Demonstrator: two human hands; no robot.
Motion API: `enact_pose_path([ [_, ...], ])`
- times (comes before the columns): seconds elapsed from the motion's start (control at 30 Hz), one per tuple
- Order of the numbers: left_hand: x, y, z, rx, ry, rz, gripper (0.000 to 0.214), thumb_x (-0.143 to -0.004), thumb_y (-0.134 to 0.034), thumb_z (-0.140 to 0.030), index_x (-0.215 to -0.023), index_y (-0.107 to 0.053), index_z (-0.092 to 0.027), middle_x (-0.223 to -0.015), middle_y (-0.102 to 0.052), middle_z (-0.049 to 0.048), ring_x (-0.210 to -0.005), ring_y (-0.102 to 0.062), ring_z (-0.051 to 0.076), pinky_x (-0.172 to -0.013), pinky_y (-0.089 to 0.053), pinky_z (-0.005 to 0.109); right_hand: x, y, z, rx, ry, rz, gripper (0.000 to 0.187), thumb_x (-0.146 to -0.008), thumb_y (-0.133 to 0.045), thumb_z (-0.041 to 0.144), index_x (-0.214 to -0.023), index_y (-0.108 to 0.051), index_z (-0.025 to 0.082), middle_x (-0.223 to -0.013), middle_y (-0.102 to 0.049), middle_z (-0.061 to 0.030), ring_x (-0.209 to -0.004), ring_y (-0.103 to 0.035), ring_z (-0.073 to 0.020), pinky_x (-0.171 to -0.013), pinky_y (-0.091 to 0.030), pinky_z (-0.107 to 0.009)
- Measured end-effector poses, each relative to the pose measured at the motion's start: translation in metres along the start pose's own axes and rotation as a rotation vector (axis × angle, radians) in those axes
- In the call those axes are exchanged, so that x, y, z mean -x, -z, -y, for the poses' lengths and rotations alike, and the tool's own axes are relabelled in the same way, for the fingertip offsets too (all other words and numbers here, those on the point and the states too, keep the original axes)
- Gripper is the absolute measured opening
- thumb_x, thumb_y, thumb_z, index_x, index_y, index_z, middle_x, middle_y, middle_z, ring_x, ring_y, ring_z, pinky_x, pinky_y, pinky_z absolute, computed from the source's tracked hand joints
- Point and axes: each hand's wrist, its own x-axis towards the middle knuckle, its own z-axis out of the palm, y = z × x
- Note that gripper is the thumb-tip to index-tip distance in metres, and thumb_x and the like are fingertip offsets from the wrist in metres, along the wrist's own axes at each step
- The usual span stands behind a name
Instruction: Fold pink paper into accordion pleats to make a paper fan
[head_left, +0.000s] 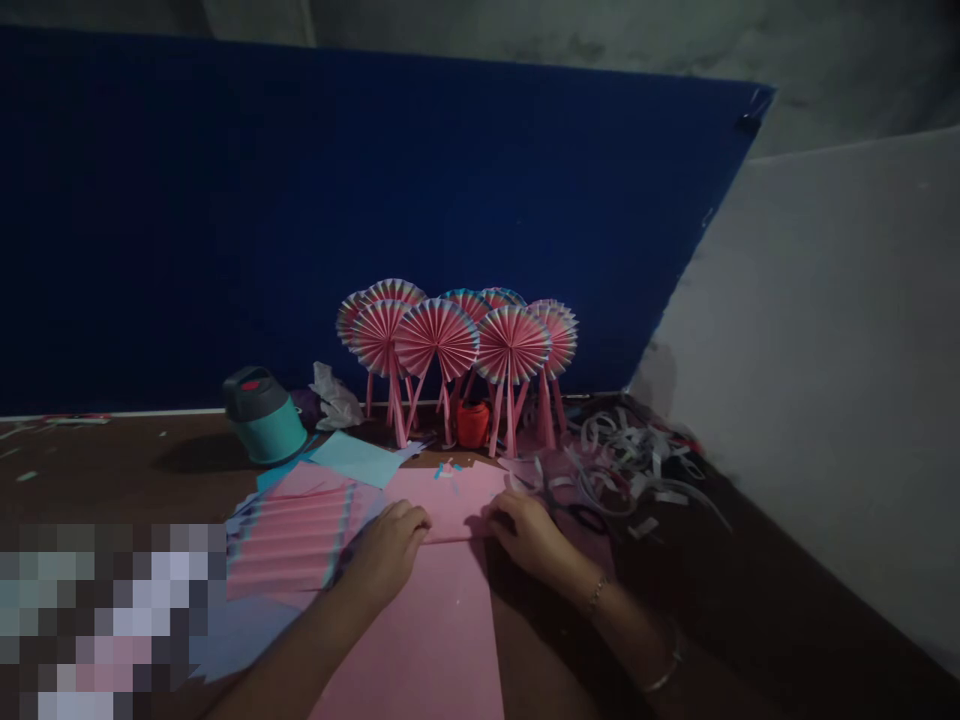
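A long sheet of pink paper lies on the table in front of me, with a fold across its far part. My left hand is closed on the left end of the fold, thumb and fingers pinched together. At the right end, my right hand has its curled fingers on the same paper. Left of my left hand lies a stack of coloured sheets, topped by a pleated pink paper with blue edges. Just beyond the fold are tiny blue and pink scraps.
Several pink pleated paper fans stand on paper legs before a blue board. A red roll sits among them. A teal and grey container stands left. Curled paper strips and dark-handled scissors lie right.
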Motion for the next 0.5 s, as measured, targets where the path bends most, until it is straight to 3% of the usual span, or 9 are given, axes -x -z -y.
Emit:
enact_pose_path([
  [0.33,0.0009,0.006,0.002,0.138,0.007,0.023,0.023,-0.088,-0.038,-0.019,-0.083,-0.06,-0.02,-0.09,-0.062,0.0055,-0.089,-0.058,0.019,-0.081,-0.041,0.031,-0.002,0.0061,0.0037,-0.036,-0.023,0.052,0.016,-0.078,-0.055,0.003,-0.075,-0.063,0.017,-0.077,-0.066,-0.0025,-0.074,-0.058,-0.0145,-0.067,-0.04,-0.023],
  [0.5,0.0005,0.0061,0.0009,0.089,0.001,0.045,0.026,-0.088,-0.037,-0.017,-0.084,-0.062,-0.02,-0.091,-0.062,0.0058,-0.09,-0.058,0.019,-0.083,-0.042,0.031,-0.0024,0.0064,0.0054,-0.03,-0.019,0.049,0.016,-0.077,-0.055,0.002,-0.075,-0.063,0.016,-0.077,-0.066,-0.0026,-0.074,-0.058,-0.0148,-0.067,-0.04,-0.024],
])
